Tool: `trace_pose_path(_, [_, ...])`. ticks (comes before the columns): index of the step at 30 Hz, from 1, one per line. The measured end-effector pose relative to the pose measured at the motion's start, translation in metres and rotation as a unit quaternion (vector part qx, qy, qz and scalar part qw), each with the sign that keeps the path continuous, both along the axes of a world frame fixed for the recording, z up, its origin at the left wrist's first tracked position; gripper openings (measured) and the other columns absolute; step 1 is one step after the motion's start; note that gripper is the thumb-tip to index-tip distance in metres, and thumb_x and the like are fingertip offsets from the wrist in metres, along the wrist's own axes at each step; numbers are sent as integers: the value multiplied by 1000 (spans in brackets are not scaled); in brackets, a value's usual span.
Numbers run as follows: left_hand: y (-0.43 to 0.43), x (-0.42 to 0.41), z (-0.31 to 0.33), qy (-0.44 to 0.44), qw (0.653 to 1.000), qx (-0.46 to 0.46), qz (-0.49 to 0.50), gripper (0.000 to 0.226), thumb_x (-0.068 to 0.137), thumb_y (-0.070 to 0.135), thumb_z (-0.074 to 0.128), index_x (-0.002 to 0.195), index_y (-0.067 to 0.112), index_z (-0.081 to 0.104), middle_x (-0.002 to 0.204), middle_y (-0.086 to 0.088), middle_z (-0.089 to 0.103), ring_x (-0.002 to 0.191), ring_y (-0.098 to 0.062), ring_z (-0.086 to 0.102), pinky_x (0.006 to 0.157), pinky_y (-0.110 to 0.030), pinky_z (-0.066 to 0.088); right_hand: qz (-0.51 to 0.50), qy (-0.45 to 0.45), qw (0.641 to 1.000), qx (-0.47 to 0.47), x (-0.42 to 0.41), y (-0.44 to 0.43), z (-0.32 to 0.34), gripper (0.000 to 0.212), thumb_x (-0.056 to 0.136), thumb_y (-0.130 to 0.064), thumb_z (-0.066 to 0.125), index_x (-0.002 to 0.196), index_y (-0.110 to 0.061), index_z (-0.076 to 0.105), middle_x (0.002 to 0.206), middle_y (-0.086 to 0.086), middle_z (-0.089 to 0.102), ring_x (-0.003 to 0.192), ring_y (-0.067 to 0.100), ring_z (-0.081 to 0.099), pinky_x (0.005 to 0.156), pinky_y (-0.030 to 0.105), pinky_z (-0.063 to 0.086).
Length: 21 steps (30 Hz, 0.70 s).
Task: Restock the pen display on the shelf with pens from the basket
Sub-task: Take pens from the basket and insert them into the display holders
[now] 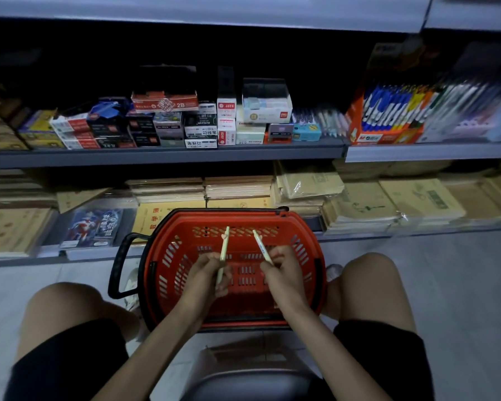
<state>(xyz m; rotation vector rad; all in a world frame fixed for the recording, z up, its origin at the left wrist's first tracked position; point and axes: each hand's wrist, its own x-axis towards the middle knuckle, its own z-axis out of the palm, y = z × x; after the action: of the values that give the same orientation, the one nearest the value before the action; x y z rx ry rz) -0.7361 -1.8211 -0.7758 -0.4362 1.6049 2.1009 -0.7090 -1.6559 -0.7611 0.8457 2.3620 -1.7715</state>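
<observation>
The shelf [162, 157] runs across at 12 o'clock, and the orange pen display [388, 117] stands on it at 2 o'clock. The red basket [168, 256] sits on the floor in the middle, between the person's knees. Above it, the left hand [209, 273] grips a pale pen [224, 244] with curled fingers. The right hand [284, 270] pinches a second pen [261, 246]. Both pens point toward 12 o'clock.

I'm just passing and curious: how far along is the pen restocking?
Likely near the end. Done: the red plastic basket shows no loose pens on its visible floor. In hand: the left hand grips one pale green pen, the right hand a pale pen with blue print, both over the basket. Left: both have yet to go up to the pastel pen row on the grey metal shelf.
</observation>
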Motion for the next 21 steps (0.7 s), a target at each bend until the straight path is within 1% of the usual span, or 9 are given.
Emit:
trace_pose_path(3, [3,2,-1,-7,1000,-1,2,9,102,1,48,103,11,49,66,-7,56,48,-13,40,50,-26,31,-20,-7,999,-25,-3,1,-4,17,93,-7,67,94,-20,56,92,6,68,82,23,70,68,31,51])
trace_pose_path(7, [4,1,1,-8,1000,15,8,11,104,4,50,97,10,57,69,-7,61,54,-13,48,51,-26,34,-37,4,998,-54,-6,2,-5,12,94,-6,67,96,-17,62,88,7,72,73,18,72,62,28,52])
trace_pose_path(11, [-1,0,0,1,1000,11,-2,25,105,13,52,91,18,72,75,-5,62,61,-15,51,60,-29,40,-34,11,997,-67,-9,2,-6,10,94,-10,70,97,-19,67,85,3,76,74,15,75,72,34,58])
trace_pose_path(13, [-2,-1,-2,4,1000,5,-5,28,107,17,49,95,18,74,74,-4,58,61,-14,49,60,-29,40,-27,14,997,-72,-10,2,-7,11,95,-10,71,98,-20,68,87,2,77,75,15,75,74,35,59])
trace_pose_path(15, [-2,-2,-3,-1,1000,6,-4,29,108,19,44,102,14,72,71,-3,51,57,-14,42,55,-27,36,-24,15,996,-81,-10,2,-7,9,96,-11,69,98,-20,69,87,2,77,76,15,76,71,31,56])
trace_pose_path(17, [-1,-4,-5,-15,1000,21,1,32,108,19,39,103,10,70,67,-3,44,53,-13,33,50,-25,31,-28,11,995,-99,-11,2,-5,9,100,-13,64,99,-18,71,86,4,78,77,18,76,70,29,53])
trace_pose_path(21, [-1,-4,-6,-40,999,30,14,36,109,19,33,101,7,66,61,1,33,47,-10,23,42,-22,25,-53,-20,989,-139,-10,-1,-1,31,109,-18,46,97,-8,73,80,10,78,71,22,76,65,29,55])
